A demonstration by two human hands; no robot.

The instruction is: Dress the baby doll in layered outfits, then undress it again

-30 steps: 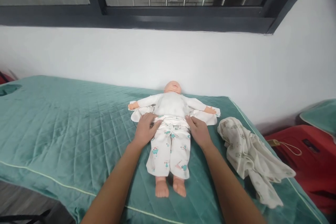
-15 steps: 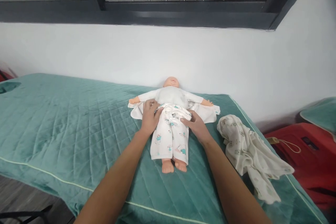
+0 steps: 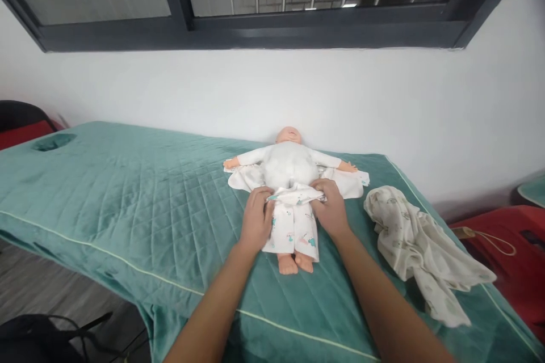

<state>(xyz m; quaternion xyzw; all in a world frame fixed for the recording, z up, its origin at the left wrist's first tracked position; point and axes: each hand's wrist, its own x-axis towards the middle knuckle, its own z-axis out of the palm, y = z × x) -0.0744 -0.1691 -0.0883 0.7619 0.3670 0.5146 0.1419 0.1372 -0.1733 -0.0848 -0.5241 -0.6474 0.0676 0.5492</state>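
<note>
At the bottom left of the frame, a soft black thing (image 3: 32, 340) with straps is on the gray wood-look floor (image 3: 63, 289). The bed (image 3: 140, 198) has a green quilted cover with a pale yellow line along its edge.

In the middle of the frame, a baby doll (image 3: 289, 160) lies on its back on the bed. Its bare pink-tan feet (image 3: 288, 264) poke out of the white cloth pants (image 3: 293, 231) with small blue-green pictures. The pants have the doll's legs in them, and their top is bunched up and creased. The left hand (image 3: 255, 220) has its grip closed on one side of the pants' top. The right hand (image 3: 332, 207) has its grip closed on the other side.

The doll's body is white and puffy, its arms reach out wide, and a white printed cloth (image 3: 244, 177) is spread flat under them. Its smooth round head is close to the wall (image 3: 170, 91).

At the lower right, a crumpled cream cloth (image 3: 419, 244) with faint prints lies on the bed. A red thing (image 3: 506, 249) with a pale string loop is beside the bed. A dark-framed window (image 3: 272, 31) with bars is at the top.
</note>
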